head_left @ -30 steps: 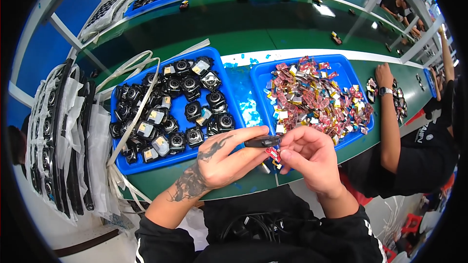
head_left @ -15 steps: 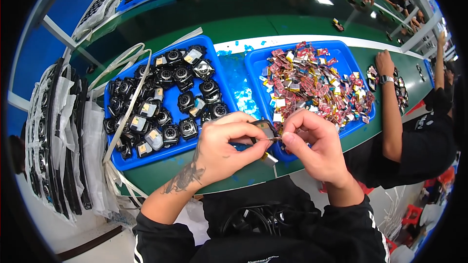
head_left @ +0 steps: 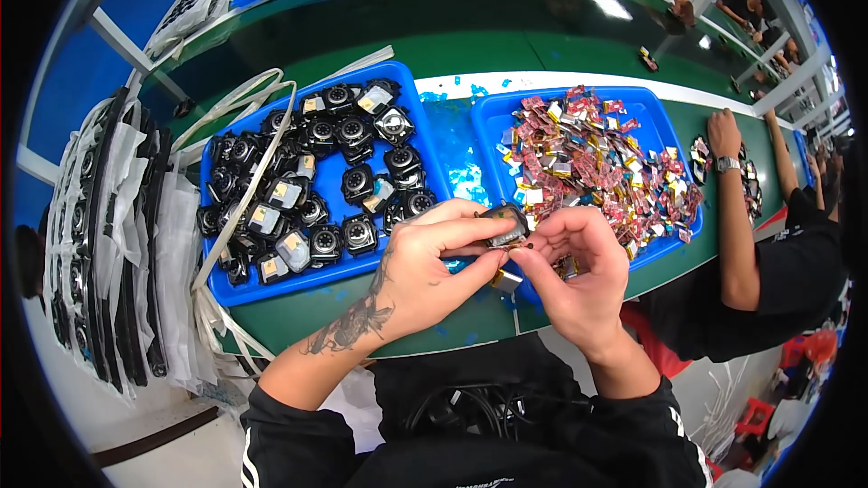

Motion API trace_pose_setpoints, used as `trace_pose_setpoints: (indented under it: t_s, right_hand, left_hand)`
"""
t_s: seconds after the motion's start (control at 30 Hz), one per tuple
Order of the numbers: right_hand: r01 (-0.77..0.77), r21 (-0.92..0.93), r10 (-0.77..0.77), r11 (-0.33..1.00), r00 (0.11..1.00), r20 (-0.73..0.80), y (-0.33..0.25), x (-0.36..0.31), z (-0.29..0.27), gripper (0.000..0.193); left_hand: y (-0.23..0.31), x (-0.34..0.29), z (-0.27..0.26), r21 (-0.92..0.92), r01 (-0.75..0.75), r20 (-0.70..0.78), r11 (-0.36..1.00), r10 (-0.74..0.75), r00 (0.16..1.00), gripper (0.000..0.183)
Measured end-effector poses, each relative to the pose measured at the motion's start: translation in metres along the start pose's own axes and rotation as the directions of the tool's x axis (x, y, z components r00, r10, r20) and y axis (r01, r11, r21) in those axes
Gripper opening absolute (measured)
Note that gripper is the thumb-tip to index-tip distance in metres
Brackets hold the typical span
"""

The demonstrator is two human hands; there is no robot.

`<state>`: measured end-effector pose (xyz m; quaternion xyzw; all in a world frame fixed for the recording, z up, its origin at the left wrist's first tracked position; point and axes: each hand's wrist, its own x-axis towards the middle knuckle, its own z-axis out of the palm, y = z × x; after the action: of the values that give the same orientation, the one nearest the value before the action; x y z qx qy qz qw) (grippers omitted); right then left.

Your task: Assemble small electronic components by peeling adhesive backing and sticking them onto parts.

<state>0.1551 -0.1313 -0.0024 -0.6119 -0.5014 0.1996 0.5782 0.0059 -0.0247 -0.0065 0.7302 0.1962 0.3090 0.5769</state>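
My left hand [head_left: 438, 258] grips a dark smartwatch case [head_left: 503, 222] between thumb and fingers, over the table's near edge. Below it dangles a small silver battery [head_left: 506, 281] with a yellow strip. My right hand [head_left: 586, 273] is closed in a pinch at the case's right edge; a tiny dark bit shows at its fingertips, too small to name. Left of my hands, a blue tray [head_left: 271, 290] holds many black watch bodies [head_left: 360, 233], some with a pale battery on top. To the right, another blue tray [head_left: 486, 117] is heaped with batteries bearing red film [head_left: 579, 149].
Blue film scraps [head_left: 466, 172] lie between the trays. A green conveyor belt [head_left: 434, 27] with scattered watch parts runs beyond. White straps [head_left: 262, 158] cross the left tray; stacked wrapped trays [head_left: 99, 244] stand at left. A co-worker's arm [head_left: 737, 217] reaches in at right.
The watch case has tilted so more of its face shows. My right fingers have shifted slightly along its edge. The whole view has moved a little.
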Motion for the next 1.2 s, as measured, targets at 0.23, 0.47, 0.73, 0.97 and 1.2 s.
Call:
trace_pose_setpoints:
  t_s: [0.23, 0.47, 0.73, 0.97, 1.2]
  right_hand:
    - [0.062, -0.08, -0.067, 0.995, 0.996, -0.061, 0.001, 0.001, 0.002, 0.028]
    - [0.05, -0.081, -0.056, 0.995, 0.996, -0.071, 0.003, 0.004, 0.003, 0.028]
    - [-0.043, 0.001, 0.043, 0.999, 0.997, -0.057, 0.0, 0.002, 0.001, 0.031]
    - [-0.059, 0.018, 0.059, 0.998, 0.998, 0.003, -0.007, 0.008, 0.006, 0.037]
    - [-0.089, 0.097, 0.078, 0.991, 0.991, 0.112, -0.008, 0.06, -0.007, 0.037]
  left_hand:
    - [0.0, -0.001, -0.003, 0.135, -0.082, 0.022, 0.987, 0.08, 0.997, 0.032]
    - [-0.002, -0.001, 0.001, 0.0, -0.059, -0.039, 0.998, 0.059, 0.997, 0.031]
    - [-0.001, 0.001, 0.0, 0.112, -0.175, 0.005, 0.978, 0.175, 0.985, 0.032]
    - [0.001, -0.004, 0.007, -0.176, -0.046, -0.06, 0.983, 0.036, 0.998, 0.036]
    - [0.015, 0.013, -0.025, 0.468, -0.104, -0.189, 0.877, 0.214, 0.958, 0.043]
